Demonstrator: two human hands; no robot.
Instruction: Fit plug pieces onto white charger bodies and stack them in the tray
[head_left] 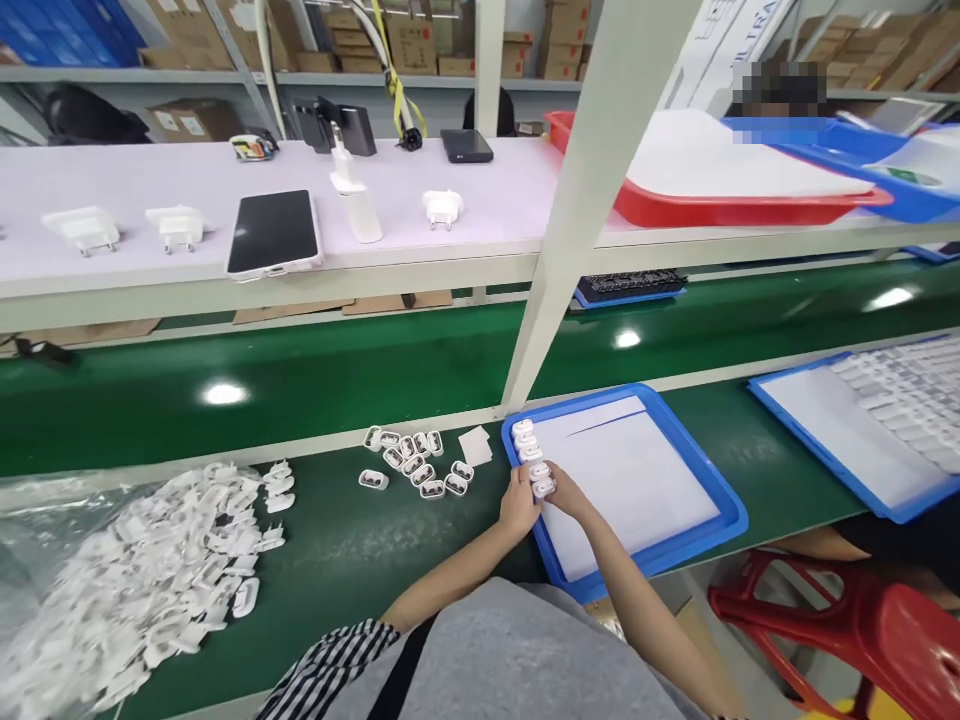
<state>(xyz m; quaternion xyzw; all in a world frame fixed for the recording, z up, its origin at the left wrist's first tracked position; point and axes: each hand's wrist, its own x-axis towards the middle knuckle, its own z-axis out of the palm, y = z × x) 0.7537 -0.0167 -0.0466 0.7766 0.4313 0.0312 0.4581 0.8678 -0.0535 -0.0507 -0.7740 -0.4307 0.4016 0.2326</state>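
Note:
A short row of white charger housings point(527, 441) stands along the left side of a blue tray point(697, 460) lined with white paper. At the near end of that row, my left hand point(519, 503) closes on the housings from the left. My right hand point(568, 492) grips the nearest housing point(544, 488) from the right. Fingertips of both hands are partly hidden by the pieces. Left of the tray, several open white housings point(412, 464) with dark insides lie loose on the green bench point(337, 550). Small white paper squares point(475, 446) lie between them and the tray.
A big heap of white plastic parts point(172, 560) spills from a clear bag point(45, 510) at left. Another blue tray point(847, 430) of white pieces is at right. A pale post point(551, 240) rises behind my tray to a shelf with a phone point(274, 233). A red stool point(862, 620) stands lower right.

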